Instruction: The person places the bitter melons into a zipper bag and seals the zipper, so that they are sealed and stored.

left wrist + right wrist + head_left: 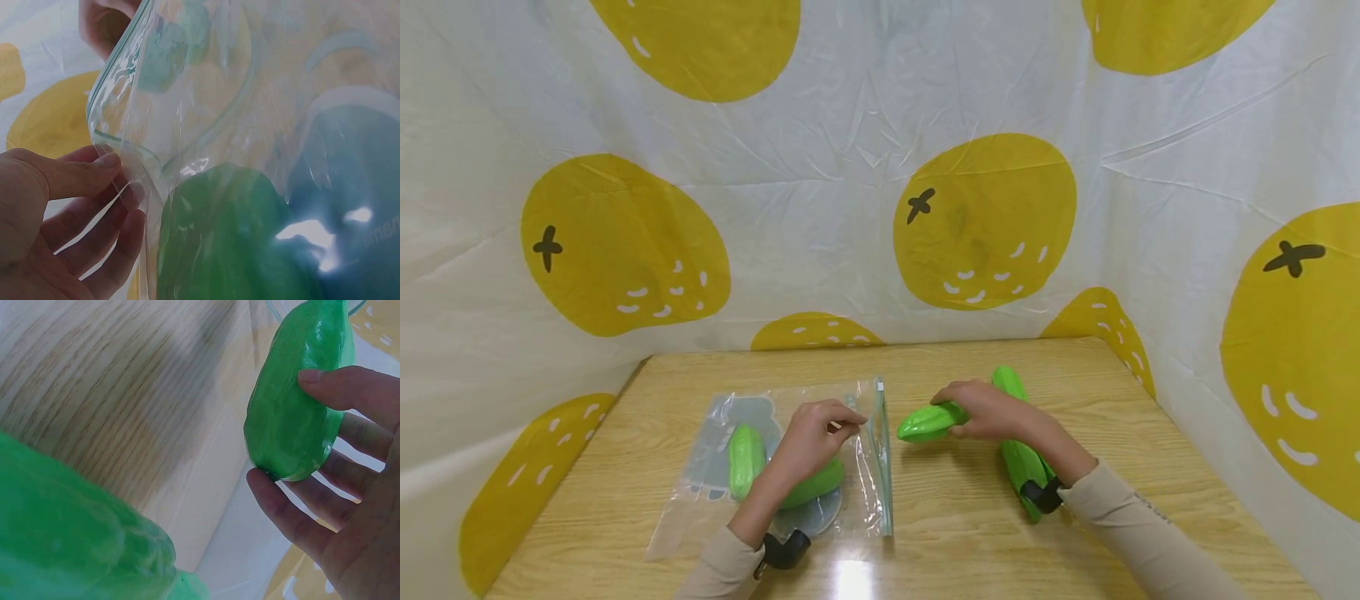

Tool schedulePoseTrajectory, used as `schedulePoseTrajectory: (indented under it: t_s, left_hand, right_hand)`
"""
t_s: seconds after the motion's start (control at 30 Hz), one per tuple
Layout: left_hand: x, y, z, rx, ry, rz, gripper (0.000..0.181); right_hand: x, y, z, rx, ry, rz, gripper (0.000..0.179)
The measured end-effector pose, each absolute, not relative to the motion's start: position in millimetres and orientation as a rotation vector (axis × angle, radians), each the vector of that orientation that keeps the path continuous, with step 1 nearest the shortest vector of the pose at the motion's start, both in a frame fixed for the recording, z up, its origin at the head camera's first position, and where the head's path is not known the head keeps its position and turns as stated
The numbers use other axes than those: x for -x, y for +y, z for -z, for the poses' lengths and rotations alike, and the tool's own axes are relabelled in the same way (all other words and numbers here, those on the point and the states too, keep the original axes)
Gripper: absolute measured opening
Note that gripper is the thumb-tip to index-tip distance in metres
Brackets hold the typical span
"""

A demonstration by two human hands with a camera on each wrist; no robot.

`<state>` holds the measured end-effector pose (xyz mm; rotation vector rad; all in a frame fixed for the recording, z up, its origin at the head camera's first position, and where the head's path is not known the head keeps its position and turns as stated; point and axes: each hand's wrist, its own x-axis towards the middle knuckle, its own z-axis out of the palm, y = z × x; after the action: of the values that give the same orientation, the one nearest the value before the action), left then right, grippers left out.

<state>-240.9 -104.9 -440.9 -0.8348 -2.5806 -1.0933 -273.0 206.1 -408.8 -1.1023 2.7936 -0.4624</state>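
Observation:
A clear zip bag [863,500] with a blue-grey print lies with its zip edge toward the right. My left hand [811,437] pinches the bag's film near the opening between thumb and fingers, and the left wrist view shows the mouth spread apart. Inside are two bright green toy cucumbers, one upright [747,462] and one slanted [820,483] partly behind my left hand. My right hand [992,412] grips another toy cucumber [928,422], its tip pointing at the bag mouth, a short gap away. In the right wrist view this cucumber [297,419] sits between thumb and fingers.
More green toy cucumbers [1021,467] lie on the wooden table [947,517] beneath and beside my right forearm, which partly hides them. A white curtain [820,242] with yellow fruit prints hangs behind the table and along both sides.

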Motion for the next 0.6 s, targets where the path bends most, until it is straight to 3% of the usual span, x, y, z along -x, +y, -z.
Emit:
schedulePoseTrajectory:
  t_s: [0.6]
  left_hand:
    - [241, -105, 442, 0.829, -2.570, 1.102, 0.015]
  right_hand:
    - [270, 189, 413, 1.152, 2.769, 0.481, 0.044]
